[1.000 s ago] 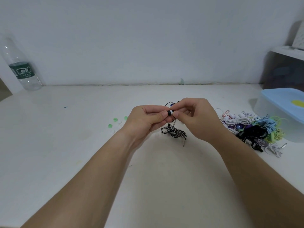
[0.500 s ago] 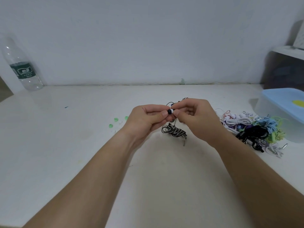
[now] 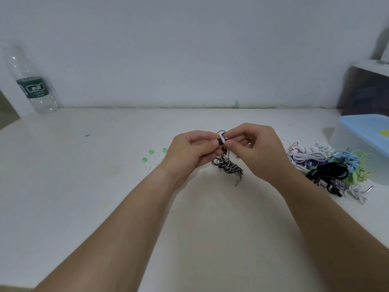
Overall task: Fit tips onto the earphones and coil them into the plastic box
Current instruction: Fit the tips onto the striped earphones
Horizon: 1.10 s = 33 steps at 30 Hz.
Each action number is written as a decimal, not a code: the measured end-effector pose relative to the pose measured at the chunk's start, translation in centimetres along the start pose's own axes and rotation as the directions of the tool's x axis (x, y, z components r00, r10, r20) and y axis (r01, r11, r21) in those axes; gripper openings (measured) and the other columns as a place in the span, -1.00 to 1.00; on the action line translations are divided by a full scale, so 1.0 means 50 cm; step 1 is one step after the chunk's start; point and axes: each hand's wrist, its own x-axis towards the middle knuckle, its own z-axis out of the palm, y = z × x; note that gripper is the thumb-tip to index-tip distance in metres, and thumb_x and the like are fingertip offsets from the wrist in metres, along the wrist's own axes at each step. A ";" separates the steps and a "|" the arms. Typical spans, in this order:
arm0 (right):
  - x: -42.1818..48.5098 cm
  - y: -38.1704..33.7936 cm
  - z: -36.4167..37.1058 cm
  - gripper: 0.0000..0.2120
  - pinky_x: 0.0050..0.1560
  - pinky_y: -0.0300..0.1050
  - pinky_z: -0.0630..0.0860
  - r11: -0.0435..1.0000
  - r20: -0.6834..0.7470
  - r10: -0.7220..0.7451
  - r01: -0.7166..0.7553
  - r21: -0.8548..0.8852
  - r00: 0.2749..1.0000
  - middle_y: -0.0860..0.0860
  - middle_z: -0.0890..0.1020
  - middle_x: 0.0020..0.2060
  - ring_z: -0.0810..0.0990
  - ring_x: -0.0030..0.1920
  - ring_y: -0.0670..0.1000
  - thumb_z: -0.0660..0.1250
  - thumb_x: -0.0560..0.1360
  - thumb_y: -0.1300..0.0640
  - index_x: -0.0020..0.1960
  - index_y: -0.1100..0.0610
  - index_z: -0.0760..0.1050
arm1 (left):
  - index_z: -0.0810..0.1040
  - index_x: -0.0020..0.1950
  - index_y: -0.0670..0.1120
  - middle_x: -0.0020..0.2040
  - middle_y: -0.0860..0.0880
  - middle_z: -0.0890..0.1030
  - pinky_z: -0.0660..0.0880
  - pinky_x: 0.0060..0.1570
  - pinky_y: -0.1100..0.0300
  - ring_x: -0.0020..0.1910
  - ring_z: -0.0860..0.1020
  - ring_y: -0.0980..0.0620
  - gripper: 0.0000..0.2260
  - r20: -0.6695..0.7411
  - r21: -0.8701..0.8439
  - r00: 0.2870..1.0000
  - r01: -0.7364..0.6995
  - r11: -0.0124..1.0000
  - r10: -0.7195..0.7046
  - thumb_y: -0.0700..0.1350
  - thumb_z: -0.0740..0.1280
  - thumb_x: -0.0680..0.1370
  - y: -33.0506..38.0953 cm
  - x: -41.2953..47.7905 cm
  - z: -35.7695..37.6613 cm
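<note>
1. The left hand [image 3: 190, 150] and the right hand [image 3: 255, 149] are held together above the middle of the bench [image 3: 84, 207], thumb and forefinger of each pinched on one earbud [image 3: 222, 140] from opposite sides.
2. The earbud lies directly between the fingertips, equally near to both hands; its axis seems to run left to right, a white part toward the right hand and a dark part toward the left.
3. The striped cord [image 3: 227, 167] hangs from it in a loose bundle resting on the bench just below the hands.
4. A tangle of other earphones [image 3: 328, 167] lies toward the right edge, beside the lidded plastic box [image 3: 366, 142], which is cut off by the frame.
5. Small green tips [image 3: 151, 153] lie left of the left hand.
6. Whether the tip is seated cannot be told; the fingers hide the joint.
</note>
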 end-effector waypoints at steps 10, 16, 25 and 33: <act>-0.004 -0.004 0.004 -0.85 -0.30 -0.43 0.44 0.999 0.018 0.026 -0.027 0.043 1.000 -0.09 0.68 -0.39 0.60 -0.41 -0.20 0.41 0.49 0.37 -0.09 0.14 0.64 | 0.66 0.01 -0.19 -0.15 -0.16 0.70 0.60 -0.07 0.26 -0.16 0.68 0.00 -0.86 0.008 -0.006 0.998 -0.057 0.998 0.057 -0.37 0.37 0.54 -0.004 -0.001 0.002; -0.002 -0.003 0.001 -0.91 -0.26 -0.34 0.49 0.998 0.023 0.043 -0.044 0.039 0.999 -0.03 0.70 -0.37 0.61 -0.38 -0.15 0.43 0.49 0.32 -0.08 0.15 0.65 | 0.64 -0.02 -0.19 -0.21 -0.15 0.68 0.59 -0.12 0.27 -0.19 0.68 0.00 -0.86 0.016 0.022 0.995 -0.094 0.995 0.094 -0.39 0.35 0.55 -0.002 -0.003 0.002; -0.003 -0.004 -0.001 -0.81 -0.26 -0.32 0.49 1.000 0.001 0.006 -0.006 0.022 1.000 -0.04 0.69 -0.35 0.63 -0.36 -0.12 0.45 0.46 0.34 -0.14 0.05 0.65 | 0.67 0.03 -0.18 -0.19 -0.08 0.72 0.59 -0.10 0.26 -0.16 0.70 0.03 -0.82 -0.033 0.193 0.988 -0.143 0.971 0.152 -0.36 0.47 0.47 0.005 -0.009 0.007; -0.003 -0.003 0.002 -0.80 -0.23 -0.32 0.52 0.999 0.031 -0.017 0.016 0.032 0.999 -0.02 0.70 -0.32 0.68 -0.30 -0.09 0.45 0.45 0.39 -0.13 0.09 0.65 | 0.69 -0.03 -0.15 -0.19 -0.11 0.73 0.60 -0.10 0.22 -0.18 0.71 0.00 -0.87 -0.074 0.375 0.963 -0.213 0.902 0.258 -0.30 0.50 0.45 0.006 -0.009 0.007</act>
